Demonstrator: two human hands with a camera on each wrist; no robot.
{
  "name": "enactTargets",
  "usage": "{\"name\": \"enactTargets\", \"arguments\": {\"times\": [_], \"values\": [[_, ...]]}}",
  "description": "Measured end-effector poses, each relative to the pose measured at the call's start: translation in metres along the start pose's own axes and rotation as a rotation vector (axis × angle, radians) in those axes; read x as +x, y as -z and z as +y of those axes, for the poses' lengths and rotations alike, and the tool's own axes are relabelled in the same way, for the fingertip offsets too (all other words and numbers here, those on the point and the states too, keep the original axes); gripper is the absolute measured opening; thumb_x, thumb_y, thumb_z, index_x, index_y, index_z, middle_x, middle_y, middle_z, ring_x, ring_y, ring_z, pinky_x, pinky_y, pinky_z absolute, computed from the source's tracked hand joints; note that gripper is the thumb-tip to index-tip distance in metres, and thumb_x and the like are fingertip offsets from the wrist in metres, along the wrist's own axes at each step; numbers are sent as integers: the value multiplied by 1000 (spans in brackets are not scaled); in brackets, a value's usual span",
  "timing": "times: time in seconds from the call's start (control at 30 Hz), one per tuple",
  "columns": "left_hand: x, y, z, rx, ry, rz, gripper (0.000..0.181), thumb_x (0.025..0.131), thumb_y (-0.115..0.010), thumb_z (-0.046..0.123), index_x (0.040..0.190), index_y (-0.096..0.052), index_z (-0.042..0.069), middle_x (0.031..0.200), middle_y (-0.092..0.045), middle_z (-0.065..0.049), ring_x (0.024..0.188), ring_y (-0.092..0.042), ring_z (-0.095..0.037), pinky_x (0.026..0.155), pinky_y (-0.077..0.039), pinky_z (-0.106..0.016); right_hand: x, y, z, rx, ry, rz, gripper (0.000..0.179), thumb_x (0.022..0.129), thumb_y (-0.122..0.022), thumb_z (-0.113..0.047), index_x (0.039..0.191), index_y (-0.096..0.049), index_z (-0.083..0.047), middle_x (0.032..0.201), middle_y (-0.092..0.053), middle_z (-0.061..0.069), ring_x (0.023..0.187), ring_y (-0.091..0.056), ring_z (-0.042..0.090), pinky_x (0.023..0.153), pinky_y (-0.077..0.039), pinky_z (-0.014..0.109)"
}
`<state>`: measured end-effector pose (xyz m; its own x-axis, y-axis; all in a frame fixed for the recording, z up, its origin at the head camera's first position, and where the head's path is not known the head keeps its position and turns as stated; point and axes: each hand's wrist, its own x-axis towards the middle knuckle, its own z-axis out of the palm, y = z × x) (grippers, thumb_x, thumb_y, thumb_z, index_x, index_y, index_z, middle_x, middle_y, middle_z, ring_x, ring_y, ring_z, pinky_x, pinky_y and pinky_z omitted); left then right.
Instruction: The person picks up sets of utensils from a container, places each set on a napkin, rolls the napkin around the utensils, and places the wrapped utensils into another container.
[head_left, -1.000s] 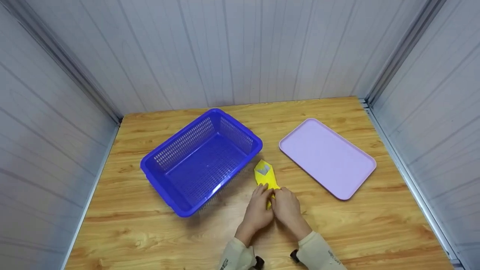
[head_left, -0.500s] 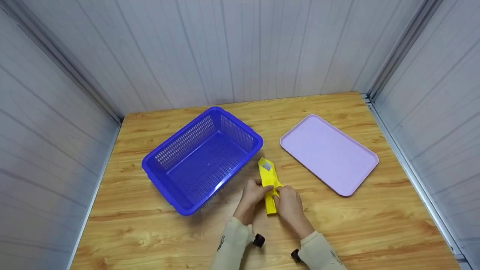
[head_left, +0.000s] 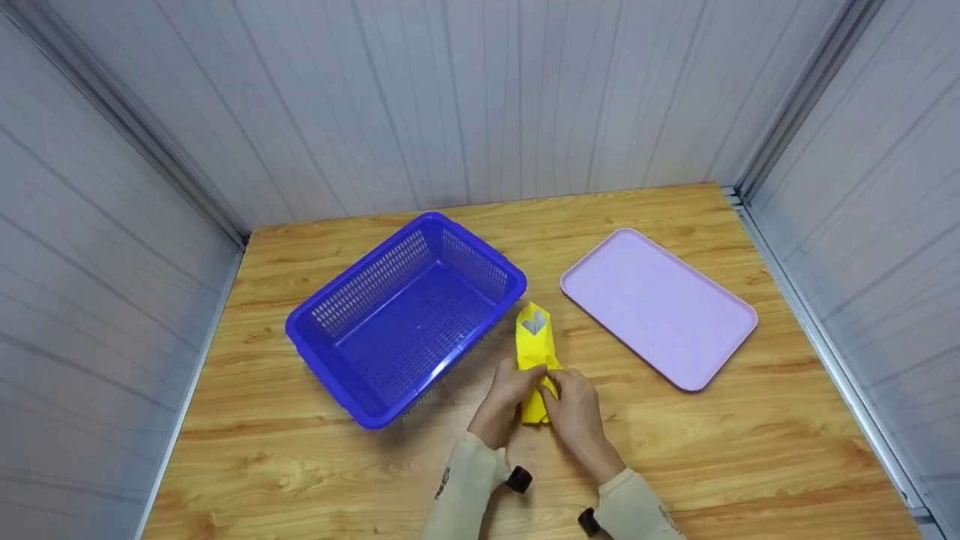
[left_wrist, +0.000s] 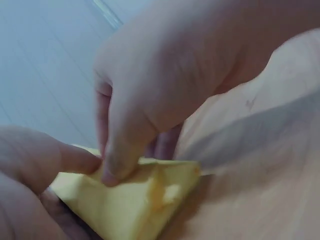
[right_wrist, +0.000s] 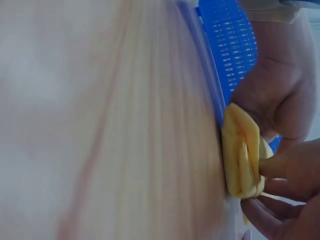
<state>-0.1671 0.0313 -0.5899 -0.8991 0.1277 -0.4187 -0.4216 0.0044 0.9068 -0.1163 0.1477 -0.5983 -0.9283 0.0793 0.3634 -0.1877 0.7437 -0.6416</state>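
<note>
A folded, soft yellow piece like cloth point(head_left: 534, 345), with a grey patch near its far end, lies between my hands on the wooden table. My left hand point(head_left: 504, 397) grips its left side, thumb on top. From the right, my right hand point(head_left: 577, 409) pinches its middle with thumb and fingers, close to the left thumb. The left wrist view shows the right hand point(left_wrist: 155, 85) with its fingertips down on the yellow cloth point(left_wrist: 125, 195). Creased layers show at the near end of the yellow cloth point(right_wrist: 240, 155) in the right wrist view. The left hand's fingers are partly hidden beneath it.
A blue perforated basket point(head_left: 465, 367) stands just left of the hands, near the cloth's far end. To the right lies a flat pink-lilac tray point(head_left: 660, 307). Pale panel walls point(head_left: 480, 105) enclose the table point(head_left: 300, 480) at the back and sides.
The hands first lay close together over the cloth, then the left thumb moved across its top. The far end has shifted slightly away and the near end has come into view.
</note>
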Motion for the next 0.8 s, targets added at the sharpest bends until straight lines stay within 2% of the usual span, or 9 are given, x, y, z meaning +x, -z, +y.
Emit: {"name": "enactTargets", "arguments": {"times": [0.07, 0.17, 0.37, 0.5, 0.63, 0.8], "values": [[1, 0, -3, -58, -14, -11, 32, 87, -65, 5, 116, -58, -6, 104, -65, -11, 91, -64, -22, 80, -53, -34, -1, 0, 0, 10, 4, 24, 26, 76, -82, -4, 98, -72, 4, 83, -65, 10, 70, -58, 20, 64, -51, 37], [0, -1, -6, -106, -1, 3, 34, 90, -65, 6, 121, -57, -6, 107, -65, -11, 94, -64, -21, 83, -52, -34, -2, 3, -1, 28, -21, 47, 34, 75, -82, -3, 105, -69, 6, 92, -66, 14, 79, -63, 26, 70, -53, 40], [-6, -9, -2, -173, 19, 11, 34, 91, -65, 9, 122, -58, -4, 110, -65, -10, 96, -63, -20, 85, -51, -33, -3, 12, -5, 92, -86, 67, 41, 77, -81, -2, 114, -67, 9, 102, -68, 18, 93, -66, 33, 80, -54, 44], [-13, -13, 4, -228, 26, -6, 33, 90, -64, 11, 120, -59, -1, 109, -65, -9, 96, -63, -21, 86, -51, -34, -1, 22, -10, 132, -107, 80, 39, 79, -79, -2, 114, -67, 9, 103, -69, 20, 93, -67, 33, 78, -55, 44], [-21, -17, 10, -248, 29, 4, 33, 88, -65, 12, 119, -60, 0, 108, -66, -9, 96, -63, -21, 85, -51, -34, 0, 29, -15, 169, -138, 86, 32, 84, -74, -2, 112, -67, 11, 104, -69, 23, 92, -68, 33, 76, -56, 44], [-31, -23, 14, -311, -23, 16, 37, 87, -65, 11, 122, -58, -1, 112, -64, -10, 100, -63, -21, 88, -51, -34, -2, 35, -26, 202, -201, 115, 32, 88, -71, -4, 116, -66, 9, 109, -68, 22, 100, -66, 33, 82, -54, 46]]}}
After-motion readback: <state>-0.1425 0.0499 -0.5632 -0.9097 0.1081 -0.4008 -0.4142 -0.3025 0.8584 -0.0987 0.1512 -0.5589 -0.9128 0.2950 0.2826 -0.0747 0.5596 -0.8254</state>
